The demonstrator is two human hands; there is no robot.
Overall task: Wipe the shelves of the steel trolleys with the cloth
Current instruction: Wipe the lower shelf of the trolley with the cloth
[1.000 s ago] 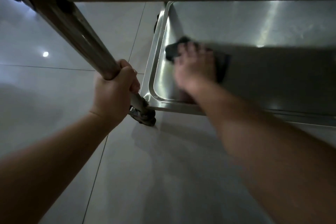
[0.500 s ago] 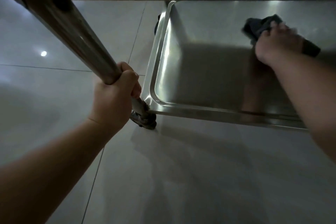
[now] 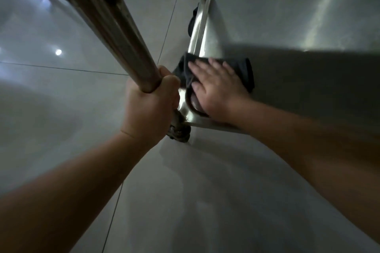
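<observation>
Right hand (image 3: 216,86) swept back from far right to the near-left corner of the bottom shelf (image 3: 287,26), fingers flat, pressing the dark cloth (image 3: 242,70) at the shelf's left rim, while left hand (image 3: 150,107) grips the trolley post (image 3: 115,33) above the caster (image 3: 178,131).

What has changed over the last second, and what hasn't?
The right hand swept the dark cloth from the shelf's left side out to the right, then back to the near left corner, fingers flat on it. The left hand stayed gripping the trolley post.
</observation>
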